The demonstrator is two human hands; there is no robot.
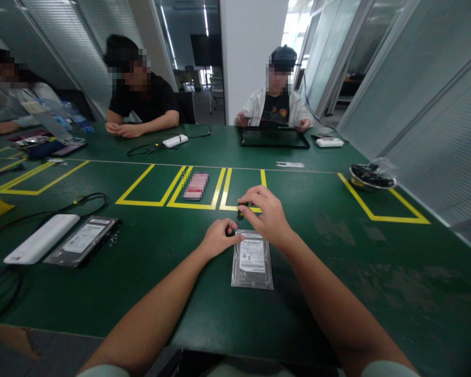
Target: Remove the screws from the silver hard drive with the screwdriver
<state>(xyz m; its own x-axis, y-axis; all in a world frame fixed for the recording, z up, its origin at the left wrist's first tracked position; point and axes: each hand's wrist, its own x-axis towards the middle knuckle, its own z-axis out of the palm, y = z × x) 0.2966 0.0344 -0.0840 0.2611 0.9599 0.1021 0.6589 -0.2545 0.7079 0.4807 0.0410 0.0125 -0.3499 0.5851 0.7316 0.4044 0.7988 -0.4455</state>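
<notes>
A hard drive (253, 259) with a white label lies flat on the green table in front of me. My right hand (267, 212) is above its far edge, fingers pinched round the dark handle of a screwdriver (242, 211) held upright. The screwdriver's tip points down at the drive's far left corner; whether it sits in a screw is too small to tell. At that same corner my left hand (219, 238) is closed, its thumb over the drive's edge and its fingers curled close to the tip.
Left of me lie a second hard drive (82, 242), several tiny screws (113, 240) and a white power bank (43, 238) with black cables. A pink phone-like item (196, 186) lies inside yellow tape. Far right stands a bowl (372, 178) of dark items. People sit opposite, one holding a black frame (275, 139).
</notes>
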